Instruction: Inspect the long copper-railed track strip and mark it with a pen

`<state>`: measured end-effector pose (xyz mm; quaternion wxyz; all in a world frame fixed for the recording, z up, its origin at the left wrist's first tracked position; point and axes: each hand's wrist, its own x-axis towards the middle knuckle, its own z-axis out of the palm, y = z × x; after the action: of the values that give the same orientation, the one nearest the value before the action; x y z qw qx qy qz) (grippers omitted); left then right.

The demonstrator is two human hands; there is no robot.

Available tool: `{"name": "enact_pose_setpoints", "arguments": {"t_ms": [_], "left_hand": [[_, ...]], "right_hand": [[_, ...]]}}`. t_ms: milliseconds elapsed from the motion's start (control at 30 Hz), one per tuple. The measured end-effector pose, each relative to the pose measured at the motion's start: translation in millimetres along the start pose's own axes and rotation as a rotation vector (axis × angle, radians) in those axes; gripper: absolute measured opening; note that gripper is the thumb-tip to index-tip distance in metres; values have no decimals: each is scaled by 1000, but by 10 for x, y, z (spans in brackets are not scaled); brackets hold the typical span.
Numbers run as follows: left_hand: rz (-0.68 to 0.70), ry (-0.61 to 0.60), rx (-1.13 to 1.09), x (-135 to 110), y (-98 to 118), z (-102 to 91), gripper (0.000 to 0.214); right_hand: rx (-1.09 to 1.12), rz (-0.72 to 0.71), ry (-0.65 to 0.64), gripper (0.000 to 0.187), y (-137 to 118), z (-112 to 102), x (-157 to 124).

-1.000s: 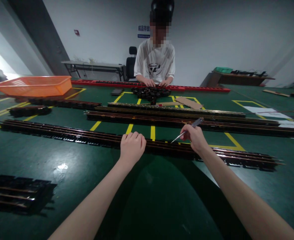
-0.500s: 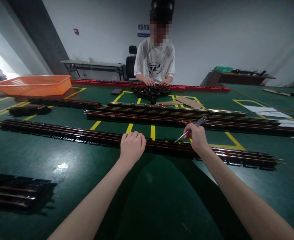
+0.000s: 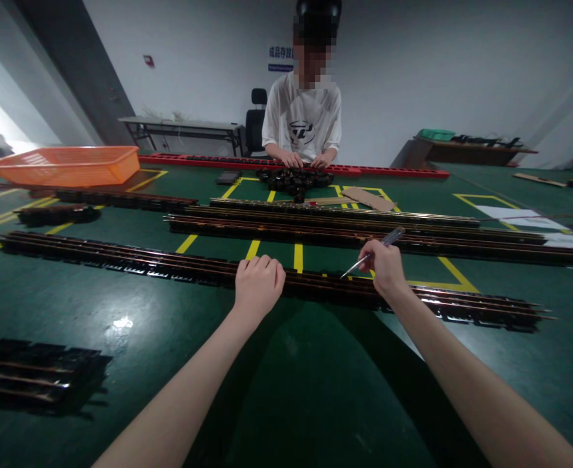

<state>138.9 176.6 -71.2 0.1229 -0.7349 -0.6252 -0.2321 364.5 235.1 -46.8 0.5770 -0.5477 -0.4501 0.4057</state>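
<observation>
A long black strip (image 3: pixel 179 265) with thin copper-coloured rods along it lies across the green table in front of me. My left hand (image 3: pixel 259 283) is closed over its middle, knuckles up, fingertips hidden behind it. To the right, my right hand (image 3: pixel 384 265) grips a screwdriver (image 3: pixel 393 236) with a clear handle and a thin metal shaft. The shaft slants down to the left. Its tip is at the strip's far edge, between my hands; whether it touches cannot be made out.
Beyond lie more long rodded strips (image 3: pixel 315 229); another strip's end (image 3: pixel 27 374) is at lower left. An orange basket (image 3: pixel 66 166) stands at far left. A co-worker (image 3: pixel 302 120) opposite has both hands at a heap of black parts (image 3: pixel 296 182), before a long red rack (image 3: pixel 398 173).
</observation>
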Motion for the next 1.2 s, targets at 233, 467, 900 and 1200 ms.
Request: {"name": "enact_pose_setpoints", "arguments": {"t_ms": [233,467,900,1200], "left_hand": [[-5,-7,-19,2,4,-2,41],[6,17,-12,2,-3,4,42],[17,26,5,-3,-2,11,42],[9,9,0,-1,-10,18,43]], "right_hand": [[-1,-2,11,18,-19,12,-7],[-4,5,16,17,-45,23,-26],[6,-24,76,18,-51,28,-17],[44,16,81,21,-81,25,-21]]}}
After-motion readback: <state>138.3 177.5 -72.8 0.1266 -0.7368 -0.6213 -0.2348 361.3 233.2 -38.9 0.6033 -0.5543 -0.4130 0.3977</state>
